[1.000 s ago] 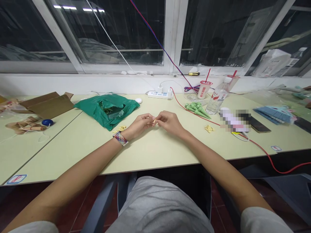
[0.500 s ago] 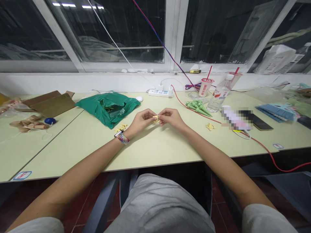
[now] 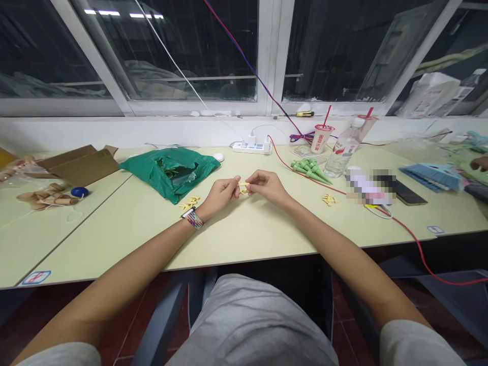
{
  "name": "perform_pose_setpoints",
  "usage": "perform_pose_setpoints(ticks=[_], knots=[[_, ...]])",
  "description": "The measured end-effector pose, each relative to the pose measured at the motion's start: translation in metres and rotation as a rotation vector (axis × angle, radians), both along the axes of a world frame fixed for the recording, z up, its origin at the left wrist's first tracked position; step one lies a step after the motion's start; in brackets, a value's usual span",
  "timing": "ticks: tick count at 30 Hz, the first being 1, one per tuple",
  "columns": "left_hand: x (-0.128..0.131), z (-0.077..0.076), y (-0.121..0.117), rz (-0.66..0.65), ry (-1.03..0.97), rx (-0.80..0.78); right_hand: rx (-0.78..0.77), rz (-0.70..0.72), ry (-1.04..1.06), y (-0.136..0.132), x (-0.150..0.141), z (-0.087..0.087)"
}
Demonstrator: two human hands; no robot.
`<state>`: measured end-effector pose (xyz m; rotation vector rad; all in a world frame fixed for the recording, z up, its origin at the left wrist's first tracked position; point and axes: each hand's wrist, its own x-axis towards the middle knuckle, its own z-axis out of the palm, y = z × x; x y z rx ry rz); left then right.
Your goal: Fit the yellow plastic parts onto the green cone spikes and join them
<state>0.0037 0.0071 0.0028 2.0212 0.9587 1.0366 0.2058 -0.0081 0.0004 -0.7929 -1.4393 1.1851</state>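
Between my hands, above the middle of the table, is a small pale yellow stick-like piece [image 3: 244,184]. My left hand [image 3: 222,194] is closed, pinching its left end between thumb and fingers. The fingertips of my right hand [image 3: 267,187] are closed on its right end. Just below the fingers, more small yellow bits [image 3: 243,192] show, partly hidden; I cannot tell if they are held or lie on the table. One pile of yellow pieces [image 3: 189,203] lies beside my left wrist, and another small pile [image 3: 329,200] lies right of my right hand.
A torn green plastic bag [image 3: 171,170] lies behind my left hand. Green cones [image 3: 310,169], a water bottle [image 3: 343,150] and a cup [image 3: 322,138] stand to the right, near a red cable [image 3: 412,234]. A power strip [image 3: 251,147] sits at the back; another person's hand [image 3: 479,162] shows far right.
My left thumb has lifted and straightened, and the yellow piece shows more between the fingertips. My right hand has hardly moved. Another person's hand shows more clearly at the right edge.
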Motion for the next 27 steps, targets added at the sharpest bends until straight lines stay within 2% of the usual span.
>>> perform_pose_setpoints(ticks=[6,11,14,18,27], knots=[[0.0007,0.0011,-0.0019,-0.066,-0.091,0.019,-0.013,-0.03,-0.029,-0.0003,0.001,0.0005],[-0.0003,-0.0001,-0.0011,-0.011,0.018,0.044,0.002,-0.022,-0.041,0.0018,0.0012,-0.0024],[-0.0005,-0.001,-0.0007,0.005,0.005,0.045,0.004,-0.028,-0.045,0.0033,0.0014,-0.0041],[-0.0001,0.0015,-0.0022,-0.05,-0.033,0.044,0.009,-0.037,-0.044,0.0047,0.002,-0.0063],[-0.0001,0.0018,-0.0016,0.017,0.031,0.029,0.019,-0.029,-0.085,0.003,0.0018,-0.0061]])
